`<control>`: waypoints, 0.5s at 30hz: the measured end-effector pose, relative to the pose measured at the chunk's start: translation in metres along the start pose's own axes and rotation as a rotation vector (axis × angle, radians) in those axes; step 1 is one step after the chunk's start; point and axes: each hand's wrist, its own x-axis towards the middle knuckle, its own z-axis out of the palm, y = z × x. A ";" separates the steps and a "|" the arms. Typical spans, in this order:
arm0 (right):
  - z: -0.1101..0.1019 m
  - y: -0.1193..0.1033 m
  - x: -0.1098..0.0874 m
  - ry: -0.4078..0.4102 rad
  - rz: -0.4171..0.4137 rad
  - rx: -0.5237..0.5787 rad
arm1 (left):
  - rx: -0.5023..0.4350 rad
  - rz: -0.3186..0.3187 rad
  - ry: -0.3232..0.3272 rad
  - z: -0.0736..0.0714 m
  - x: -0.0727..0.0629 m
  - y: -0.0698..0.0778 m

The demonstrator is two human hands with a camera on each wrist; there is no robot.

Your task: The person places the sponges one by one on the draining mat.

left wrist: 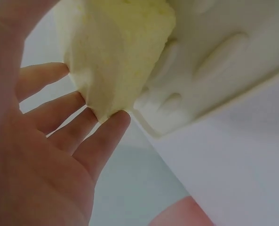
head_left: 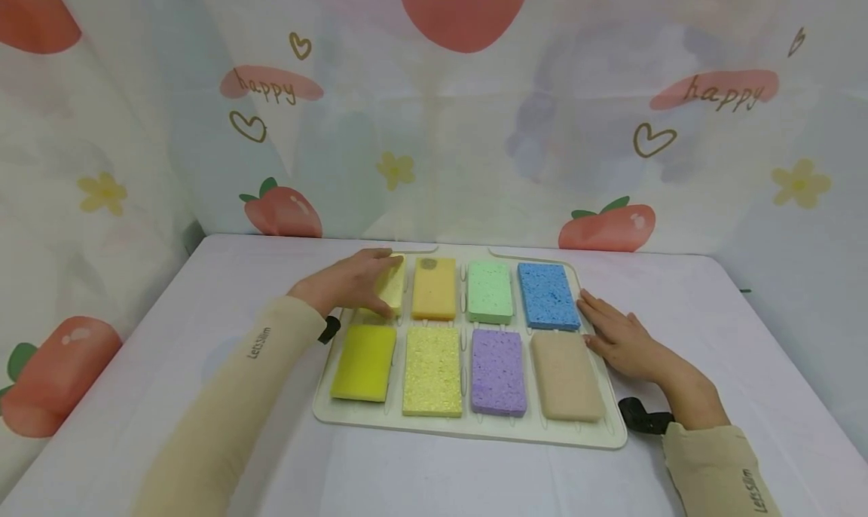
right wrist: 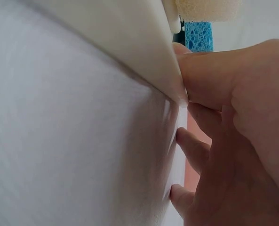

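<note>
In the head view my left hand [head_left: 353, 282] is over the back left corner of a cream tray [head_left: 475, 429], holding a pale yellow sponge [head_left: 392, 287] between thumb and fingers. From the left wrist, the fingertips press along one side of that sponge [left wrist: 115, 52], which is tilted at the tray's edge. My right hand [head_left: 627, 344] rests at the tray's right rim, fingers extended. The right wrist view has its thumb [right wrist: 205, 75] against the rim and other fingertips on the tablecloth. Nearest to it are a blue sponge [head_left: 548, 296] and a beige sponge [head_left: 568, 376].
Also on the tray lie an orange-yellow sponge [head_left: 434, 289], a mint green one [head_left: 490, 292], a bright yellow one [head_left: 364, 362], a speckled yellow one [head_left: 432, 371] and a purple one [head_left: 498, 372]. A white cloth [head_left: 434, 475] covers the table; a printed curtain [head_left: 475, 140] hangs behind.
</note>
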 end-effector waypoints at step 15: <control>-0.003 -0.003 0.001 -0.045 0.032 -0.001 | -0.033 -0.009 -0.044 0.010 0.005 -0.004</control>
